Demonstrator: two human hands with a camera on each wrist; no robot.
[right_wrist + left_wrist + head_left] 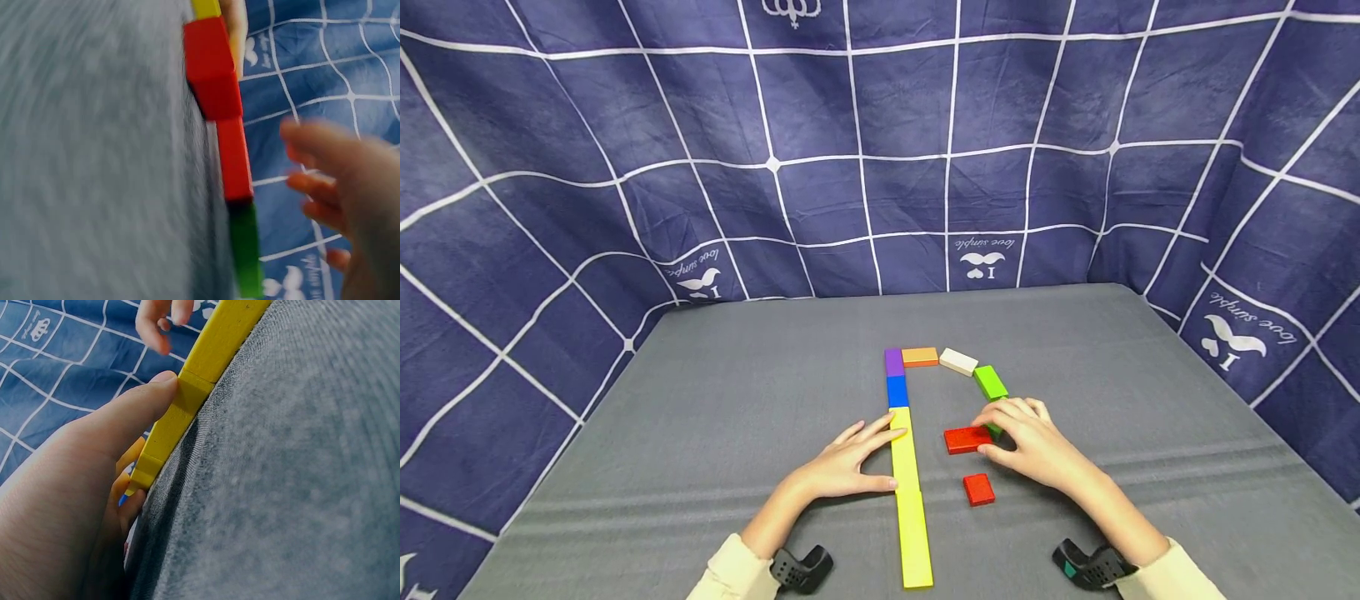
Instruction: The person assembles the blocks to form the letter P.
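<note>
A straight row of yellow blocks (911, 533) lies on the grey cloth, with a blue block (897, 392) and a purple block (893, 362) at its far end. My left hand (838, 468) rests along the row's left side, fingers spread; in the left wrist view the thumb (140, 403) touches a yellow block's edge. Over the right end of a long red block (964, 441) hovers my right hand (1032, 442), its fingers loosely bent and partly hiding a dark green block (996, 432). The right wrist view shows that hand apart from the blocks. A smaller red block (978, 490) lies nearer.
An orange block (921, 357), a white block (958, 362) and a light green block (991, 382) curve rightward from the purple one. Blue curtains (902, 200) with white grid lines stand behind and beside the grey cloth-covered table (760, 375).
</note>
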